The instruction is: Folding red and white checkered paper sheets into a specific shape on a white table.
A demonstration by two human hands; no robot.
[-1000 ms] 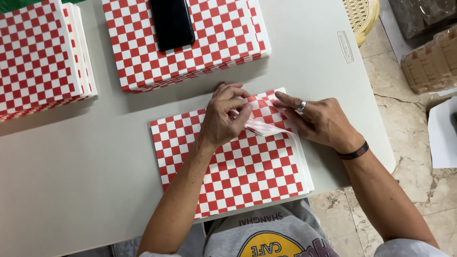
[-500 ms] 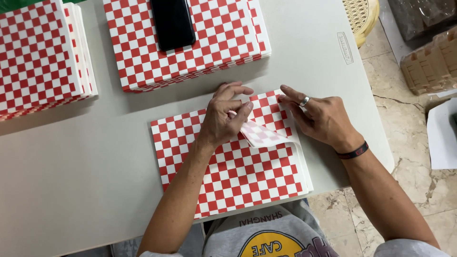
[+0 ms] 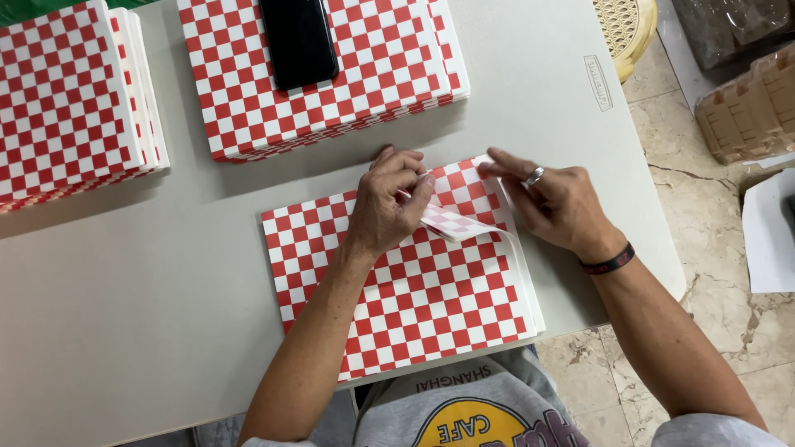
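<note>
A stack of red-and-white checkered paper sheets [image 3: 414, 290] lies on the grey table [image 3: 132, 281] right in front of me. My left hand [image 3: 389, 203] pinches the far right corner of the top sheet [image 3: 460, 223] and curls it back toward me, so its pale underside shows. My right hand [image 3: 555, 203], with a ring and a dark wristband, rests flat on the stack's far right corner, fingers spread, holding the sheets below down.
Two more checkered stacks sit at the back, one on the left [image 3: 70, 99] and one in the middle [image 3: 331, 83] with a black phone [image 3: 298, 37] on it. The table's right edge drops to a tiled floor [image 3: 712, 240] with boxes [image 3: 749, 103] and a wicker stool [image 3: 625, 29].
My left hand has peeled the top sheet's corner further back toward me. My right hand has stayed on the stack's corner.
</note>
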